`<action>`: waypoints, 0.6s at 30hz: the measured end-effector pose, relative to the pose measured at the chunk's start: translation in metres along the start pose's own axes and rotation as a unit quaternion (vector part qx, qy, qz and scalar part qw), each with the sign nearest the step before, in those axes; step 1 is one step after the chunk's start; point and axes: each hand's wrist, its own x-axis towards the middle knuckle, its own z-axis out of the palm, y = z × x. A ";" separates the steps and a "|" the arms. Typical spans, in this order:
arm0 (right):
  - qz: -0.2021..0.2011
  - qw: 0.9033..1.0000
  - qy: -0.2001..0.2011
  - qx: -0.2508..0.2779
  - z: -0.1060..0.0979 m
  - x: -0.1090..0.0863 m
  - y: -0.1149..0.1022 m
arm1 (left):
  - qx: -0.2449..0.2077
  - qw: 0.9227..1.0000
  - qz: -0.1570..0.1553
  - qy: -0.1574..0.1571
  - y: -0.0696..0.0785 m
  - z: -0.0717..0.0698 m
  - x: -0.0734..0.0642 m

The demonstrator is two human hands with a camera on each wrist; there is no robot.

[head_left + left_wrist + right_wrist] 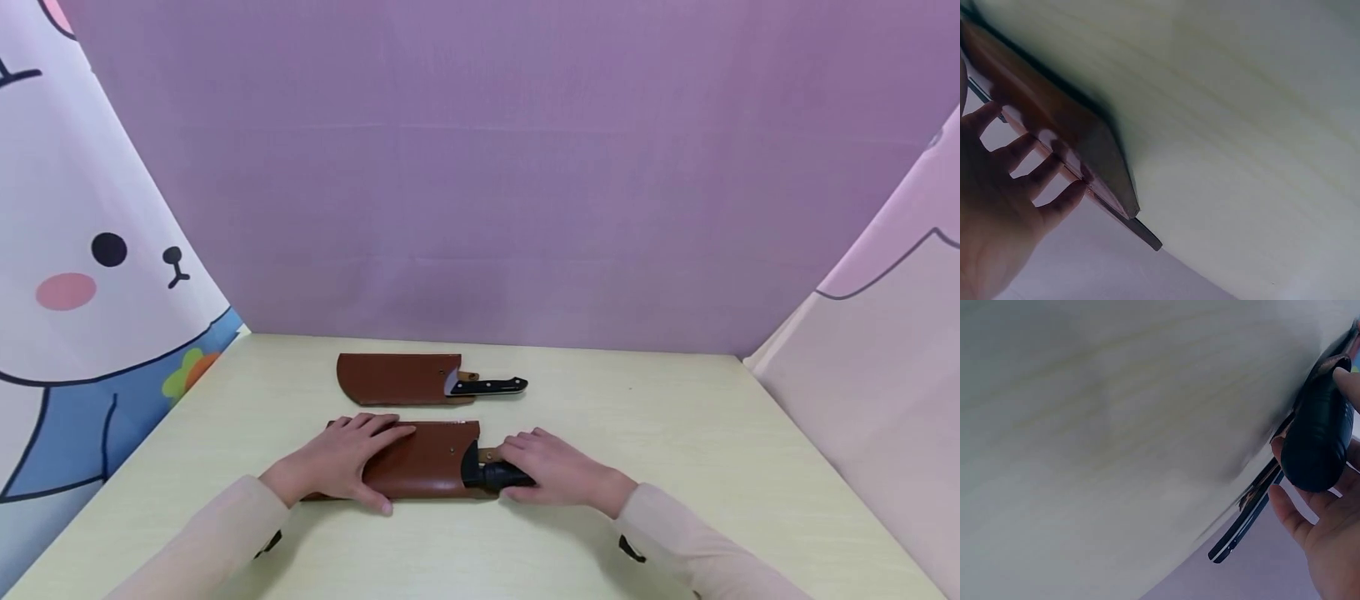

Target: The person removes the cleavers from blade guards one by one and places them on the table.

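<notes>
A brown leather sheath (423, 471) lies on the table, holding a knife whose black handle (504, 476) sticks out on its right. My left hand (341, 458) rests across the sheath's left part, fingers spread over the far side and thumb at the near edge. In the left wrist view its fingertips touch the sheath (1054, 109). My right hand (558, 471) grips the knife's handle, which shows thick and rounded in the right wrist view (1319, 437), thumb on one side and fingers on the other. The blade is mostly hidden inside the sheath.
Behind lies a second brown sheath (397, 379) holding another knife, its black riveted handle (491, 387) pointing right. Beyond the pale table (675, 417) rises a purple backdrop (525, 167). A cartoon-printed cloth (90, 333) hangs at the left.
</notes>
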 end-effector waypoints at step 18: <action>-0.009 1.000 -0.005 0.022 0.012 0.003 0.009 | 0.023 1.000 0.013 0.009 0.001 0.001 0.010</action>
